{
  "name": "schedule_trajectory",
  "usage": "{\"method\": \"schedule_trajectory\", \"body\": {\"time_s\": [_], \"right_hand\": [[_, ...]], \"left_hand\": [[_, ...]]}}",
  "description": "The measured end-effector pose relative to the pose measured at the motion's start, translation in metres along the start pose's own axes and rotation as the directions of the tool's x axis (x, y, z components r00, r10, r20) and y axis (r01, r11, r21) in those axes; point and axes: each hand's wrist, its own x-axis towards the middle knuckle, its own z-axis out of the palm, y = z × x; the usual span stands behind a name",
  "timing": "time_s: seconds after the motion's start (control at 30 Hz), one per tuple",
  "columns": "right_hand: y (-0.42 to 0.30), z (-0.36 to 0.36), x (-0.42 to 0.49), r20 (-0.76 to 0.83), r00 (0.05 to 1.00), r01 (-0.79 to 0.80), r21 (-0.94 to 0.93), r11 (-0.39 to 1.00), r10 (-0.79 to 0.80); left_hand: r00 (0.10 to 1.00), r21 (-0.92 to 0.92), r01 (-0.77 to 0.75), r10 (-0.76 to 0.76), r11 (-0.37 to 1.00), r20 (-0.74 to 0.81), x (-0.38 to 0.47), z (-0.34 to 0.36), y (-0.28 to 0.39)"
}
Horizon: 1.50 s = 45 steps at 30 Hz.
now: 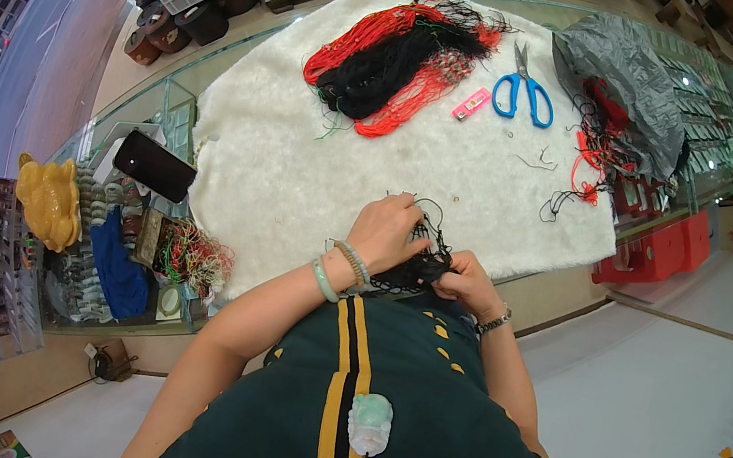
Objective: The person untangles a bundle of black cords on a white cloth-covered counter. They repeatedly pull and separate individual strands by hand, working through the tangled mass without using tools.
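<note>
A bundle of black knotted cord hangs between both hands at the near edge of the white plush cloth. My left hand, with beaded bracelets and a pale green bangle at the wrist, grips the bundle from the left. On its right side my right hand pinches the cords; a watch circles that wrist. Loose cord loops rise above the bundle. Some fingertips are hidden behind the cords and the hands themselves. Farther back on the cloth lie hanks of red cord and black cord.
Blue-handled scissors and a pink lighter lie at the back. A grey plastic bag with tangled cords sits at right. At left are a black phone, a yellow figurine and a multicoloured thread tangle, all on a glass counter.
</note>
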Motion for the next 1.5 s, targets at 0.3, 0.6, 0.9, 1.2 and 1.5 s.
{"method": "schedule_trajectory", "body": {"time_s": [0.3, 0.6, 0.9, 1.2, 1.5], "right_hand": [[-0.001, 0.002, -0.001, -0.029, 0.999, 0.042, 0.009, 0.999, -0.042], [-0.005, -0.001, -0.003, -0.073, 0.98, 0.194, 0.1, 0.976, -0.187], [-0.004, 0.002, -0.004, -0.106, 0.977, 0.196, 0.1, 0.976, -0.185], [-0.008, 0.004, -0.006, -0.115, 0.977, 0.191, 0.094, 0.977, -0.18], [-0.004, 0.0, -0.007, -0.093, 0.981, 0.179, 0.12, 0.976, -0.169]], "left_hand": [[0.908, -0.623, 0.419, -0.318, 0.661, 0.273, -0.01, -0.024, -0.012], [0.755, -0.816, 0.578, -0.386, 0.009, 0.531, -0.046, -0.052, -0.045], [0.698, -0.691, 0.668, -0.556, 0.277, 0.452, -0.058, -0.052, -0.035], [0.676, -0.476, 0.737, -0.53, 0.48, 0.512, -0.055, -0.053, -0.03], [0.792, -0.922, 0.375, -0.482, -0.097, 0.374, -0.075, -0.05, -0.041]]}}
